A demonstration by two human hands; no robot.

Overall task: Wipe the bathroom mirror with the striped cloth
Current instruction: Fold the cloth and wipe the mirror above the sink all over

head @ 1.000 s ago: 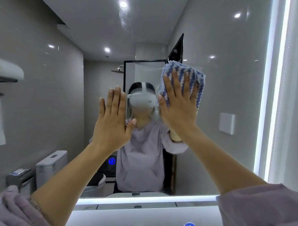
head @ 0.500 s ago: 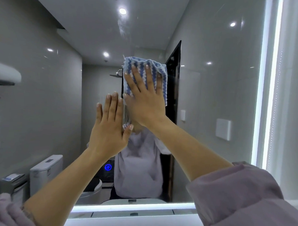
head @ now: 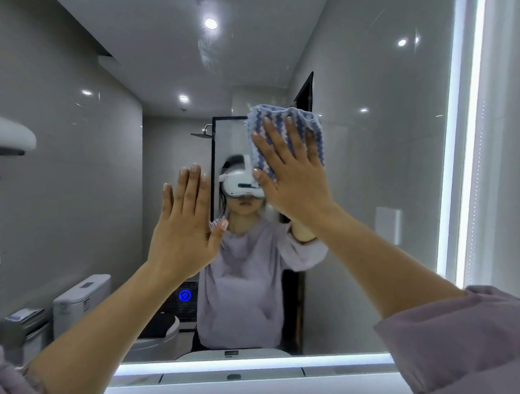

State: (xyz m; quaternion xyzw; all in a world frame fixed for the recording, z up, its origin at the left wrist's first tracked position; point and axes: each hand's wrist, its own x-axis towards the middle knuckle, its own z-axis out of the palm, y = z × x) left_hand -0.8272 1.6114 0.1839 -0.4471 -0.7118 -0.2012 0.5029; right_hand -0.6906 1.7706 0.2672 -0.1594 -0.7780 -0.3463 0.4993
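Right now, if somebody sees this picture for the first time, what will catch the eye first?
First comes the right hand, high in the middle, pressing the blue-and-white striped cloth flat on the mirror with straight fingers. Below it and to the left, the left hand is spread flat against the mirror, with nothing in it. A bright light strip runs down the mirror's right edge.

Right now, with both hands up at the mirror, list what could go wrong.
1. The bare left hand lies flat at the mirror; it may leave prints on the glass.
2. The right hand only presses the cloth with straight fingers; the bunched cloth could slip out and fall.
3. The smear high up may be missed, as it lies well above the cloth.
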